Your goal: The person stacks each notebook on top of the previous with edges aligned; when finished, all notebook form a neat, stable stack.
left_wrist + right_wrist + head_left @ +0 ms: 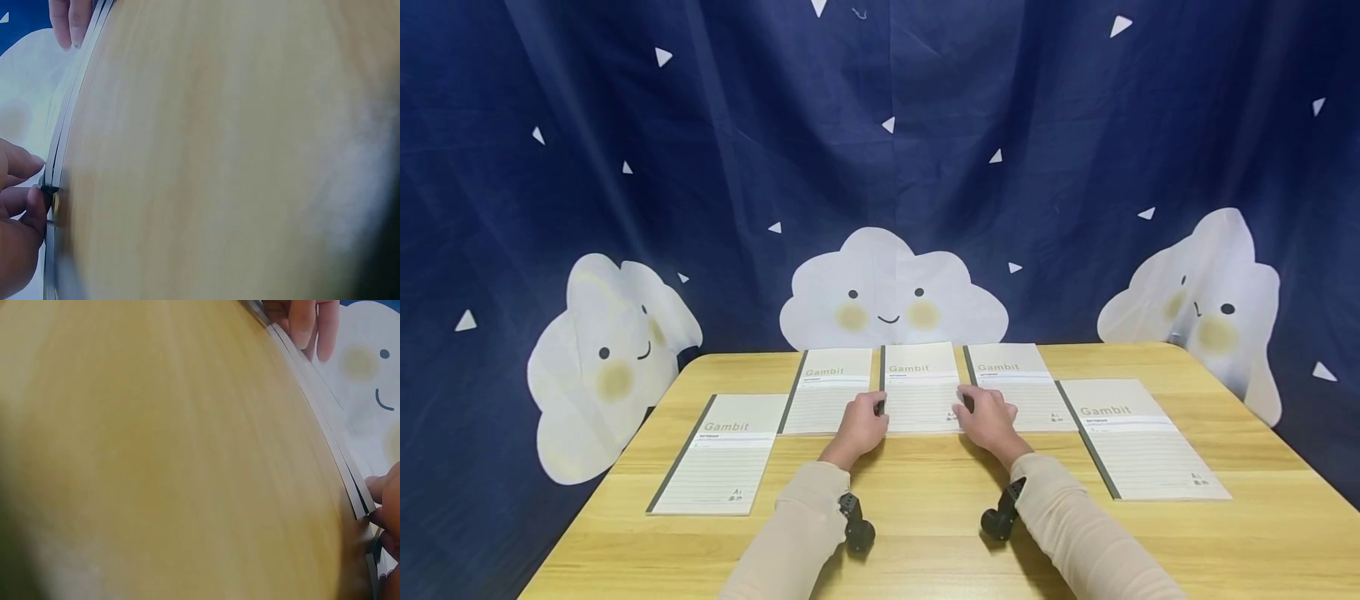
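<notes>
Before me lies the middle notebook, a pale "Gambit" notebook with a dark spine, flat on the table. Its near edge shows two thin layers in both wrist views. My left hand, fingers bent, holds its left side at the spine. At its right side my right hand grips the edge with bent fingers and thumb, close to the spine of the right-hand neighbour notebook. Another notebook lies just left of my left hand. The fingertips' undersides are hidden.
Matching notebooks lie at the outer left and outer right, nearer to me and slightly turned. All rest on a light wooden table. A dark blue curtain with smiling clouds hangs behind the far edge.
</notes>
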Available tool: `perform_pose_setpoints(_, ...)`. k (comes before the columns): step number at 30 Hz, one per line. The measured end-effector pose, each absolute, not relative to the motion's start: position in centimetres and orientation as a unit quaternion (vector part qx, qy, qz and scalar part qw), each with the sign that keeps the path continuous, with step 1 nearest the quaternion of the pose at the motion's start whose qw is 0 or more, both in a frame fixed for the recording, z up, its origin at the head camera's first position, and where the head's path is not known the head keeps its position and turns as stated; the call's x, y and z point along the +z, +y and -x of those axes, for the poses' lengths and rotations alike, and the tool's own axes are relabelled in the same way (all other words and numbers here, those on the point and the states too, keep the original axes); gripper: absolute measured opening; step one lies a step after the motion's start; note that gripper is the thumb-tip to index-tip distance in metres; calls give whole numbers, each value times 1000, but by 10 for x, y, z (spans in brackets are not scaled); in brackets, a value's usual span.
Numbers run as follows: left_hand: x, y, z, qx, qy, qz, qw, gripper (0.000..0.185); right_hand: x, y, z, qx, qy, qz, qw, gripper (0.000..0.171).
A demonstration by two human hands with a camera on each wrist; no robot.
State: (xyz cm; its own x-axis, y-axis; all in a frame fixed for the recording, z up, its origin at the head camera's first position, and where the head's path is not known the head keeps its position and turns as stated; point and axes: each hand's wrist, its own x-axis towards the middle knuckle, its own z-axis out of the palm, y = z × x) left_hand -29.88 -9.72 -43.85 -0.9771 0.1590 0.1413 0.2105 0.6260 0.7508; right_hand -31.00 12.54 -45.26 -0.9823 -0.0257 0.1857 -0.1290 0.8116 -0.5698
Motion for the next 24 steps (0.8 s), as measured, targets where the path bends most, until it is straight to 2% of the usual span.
perform_pose_setpoints(9, -438, -98, 299, -410, -905, 111, 29, 45, -447, 126, 310, 321, -943, -42, 74, 45)
perform_pose_setpoints(13, -437, -98, 300, -406, -906, 118, 27, 33, -441, 122, 307, 350, -933, -44, 70, 46)
perform_pose_setpoints(16, -435, -99, 300, -409, -904, 119, 24, 14, -434, 117, 305, 367, -926, -41, 81, 45)
perform_pose_setpoints(18, -433, -100, 300, -417, -901, 115, 22, 11, -430, 113, 304, 374, -922, -33, 93, 44)
perform_pose_setpoints(20, -431, -102, 299, -425, -899, 104, 14, 17, -425, 109, 303, 379, -919, -30, 106, 43)
perform_pose_setpoints(24, -427, -111, 298, -437, -896, 80, 16, 44, -418, 100, 298, 404, -906, -44, 116, 42)
